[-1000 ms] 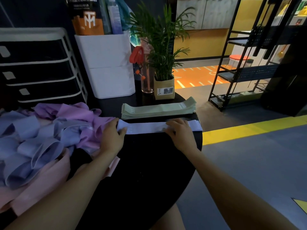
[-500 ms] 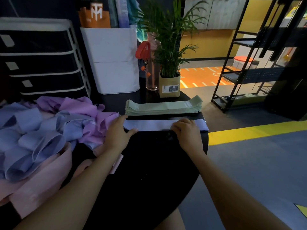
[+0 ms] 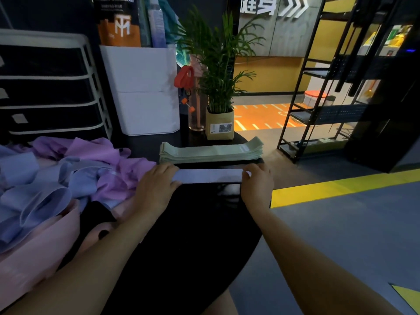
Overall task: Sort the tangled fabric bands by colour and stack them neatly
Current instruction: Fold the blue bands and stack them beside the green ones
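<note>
A pale lavender flat fabric band (image 3: 208,175) lies straight across the round black bench (image 3: 181,223), just near of a neat stack of pale green fabric bands (image 3: 211,152). The left hand (image 3: 156,185) presses the band's left end with fingers laid flat; the right hand (image 3: 258,185) presses its right end, fingers lightly bent over the edge. A tangled heap of blue, purple and pink fabric bands (image 3: 56,178) fills the bench's left side. The bands look light, soft and limp, likely to fold or snag; holding each by both ends should keep it flat.
</note>
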Demonstrator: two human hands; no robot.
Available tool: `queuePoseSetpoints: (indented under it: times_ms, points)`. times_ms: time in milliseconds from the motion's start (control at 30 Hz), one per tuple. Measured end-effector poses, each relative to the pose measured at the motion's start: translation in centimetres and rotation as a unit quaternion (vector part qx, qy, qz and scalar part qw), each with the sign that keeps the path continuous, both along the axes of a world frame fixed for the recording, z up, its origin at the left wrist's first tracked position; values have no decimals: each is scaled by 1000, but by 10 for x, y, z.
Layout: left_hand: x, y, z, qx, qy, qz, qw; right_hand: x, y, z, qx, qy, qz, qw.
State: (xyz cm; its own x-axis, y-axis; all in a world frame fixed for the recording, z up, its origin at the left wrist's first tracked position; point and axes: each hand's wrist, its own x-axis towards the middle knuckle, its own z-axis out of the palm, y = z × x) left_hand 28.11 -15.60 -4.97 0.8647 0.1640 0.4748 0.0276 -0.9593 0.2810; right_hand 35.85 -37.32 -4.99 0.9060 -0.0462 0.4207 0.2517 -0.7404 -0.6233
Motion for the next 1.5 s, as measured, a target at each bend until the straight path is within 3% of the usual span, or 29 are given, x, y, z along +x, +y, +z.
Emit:
queuePoseSetpoints:
  times_ms: [267,500,633,867,1133,1367,1500]
  points:
    - [14,-25,23,25,73,-54,996,18,-42,3,7,69,-116,991]
    - [38,-68,17,-70,164,-120,977,34,-51,-4,38,118,-41,991]
    - [42,-67,12,-89,155,-112,977,42,-53,-3,37,155,-39,987]
    - [43,-68,8,-100,131,-107,980,50,-51,2,131,213,-32,968]
    - [46,-68,7,-97,123,-98,983,42,-55,5,152,190,-25,970]
    - [41,-66,7,-108,121,-100,982,32,-55,9,45,129,-20,990]
    - [28,-55,10,-83,116,-80,987,16,-30,16,-6,71,49,996]
